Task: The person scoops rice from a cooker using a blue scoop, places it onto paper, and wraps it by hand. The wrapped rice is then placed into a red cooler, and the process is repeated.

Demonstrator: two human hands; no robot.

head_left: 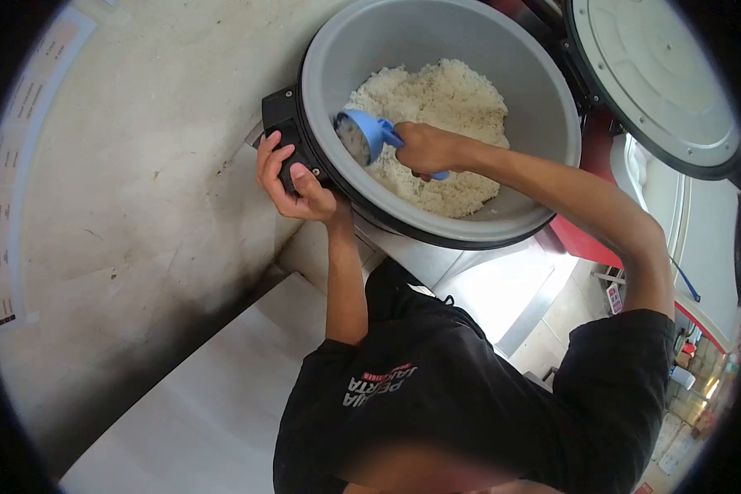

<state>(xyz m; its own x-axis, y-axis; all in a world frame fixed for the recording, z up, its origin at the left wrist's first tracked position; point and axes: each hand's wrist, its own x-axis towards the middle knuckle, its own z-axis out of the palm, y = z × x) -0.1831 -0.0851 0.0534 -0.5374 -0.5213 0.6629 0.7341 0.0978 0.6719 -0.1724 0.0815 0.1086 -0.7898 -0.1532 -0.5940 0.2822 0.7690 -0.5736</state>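
Note:
A large round cooker with a grey inner pot [552, 107] stands open, with white rice [445, 99] heaped in its bottom. Inside the pot, my right hand [426, 150] is closed around the handle of a blue scoop [372, 136]. Some rice shows in the scoop's bowl, which is tilted near the pot's left wall. My left hand [292, 183] is at the black side handle [280, 115] on the cooker's outer left, its fingers curled and its thumb apart, gripping that handle from below.
The cooker's round lid [659, 74] is raised at the upper right. A stained pale wall [156, 148] rises close on the left, with a printed sheet [16, 165] on it. A white surface [214, 403] lies at the lower left. Red and white items stand at the right.

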